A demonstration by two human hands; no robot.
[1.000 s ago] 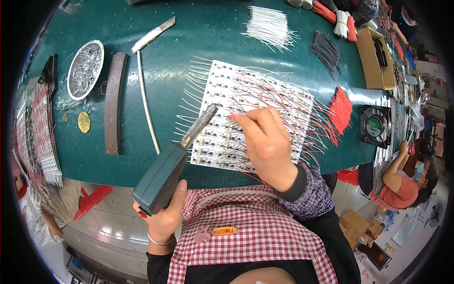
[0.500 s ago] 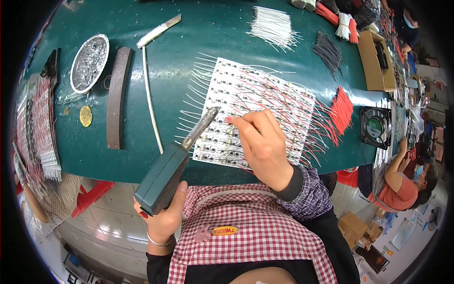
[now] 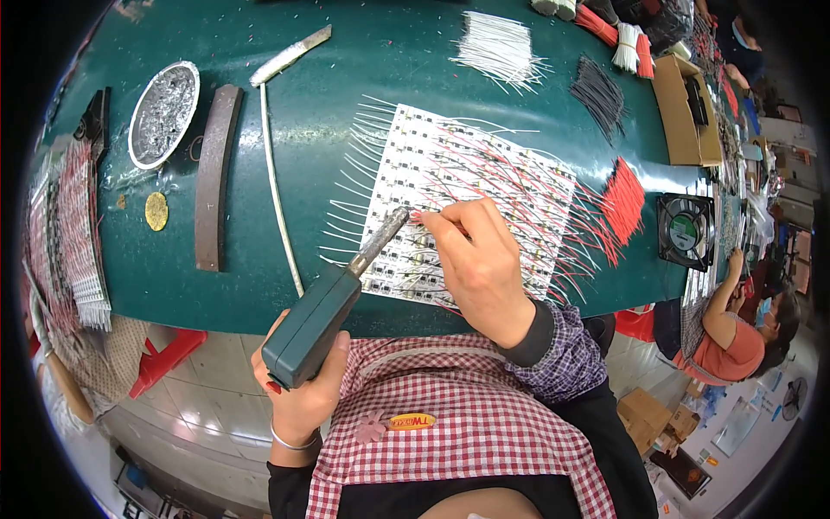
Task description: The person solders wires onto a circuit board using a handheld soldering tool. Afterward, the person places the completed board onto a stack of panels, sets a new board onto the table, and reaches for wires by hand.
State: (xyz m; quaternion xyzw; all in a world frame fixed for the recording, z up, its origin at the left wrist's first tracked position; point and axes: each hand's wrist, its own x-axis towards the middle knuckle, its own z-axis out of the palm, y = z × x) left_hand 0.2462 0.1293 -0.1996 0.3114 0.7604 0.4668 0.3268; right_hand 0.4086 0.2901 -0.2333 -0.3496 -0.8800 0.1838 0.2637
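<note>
My left hand (image 3: pixel 304 381) is wrapped round the dark green body of a soldering gun (image 3: pixel 313 324). Its metal tip slants up and to the right over a white circuit board panel (image 3: pixel 393 169). Rows of small black components cover the panel, and many red, black and white wires stick out from it. My right hand (image 3: pixel 484 264) is pinched closed over the panel, fingertips close beside the soldering gun's tip. Something thin and reddish shows there, seemingly a wire, mostly hidden by the fingers.
Loose white wires (image 3: pixel 494 50), black wires (image 3: pixel 598 97) and red wires (image 3: pixel 623 201) lie in piles. Leftward are a metal dish (image 3: pixel 163 115), a brown curved bar (image 3: pixel 217 182) and a white cord (image 3: pixel 272 177). A cardboard box (image 3: pixel 687 112) and fan (image 3: pixel 686 232) stand right. Other people sit at both sides.
The soldering gun in my left hand has moved slightly right, bringing its tip closer to my right fingertips. My right hand has hardly moved.
</note>
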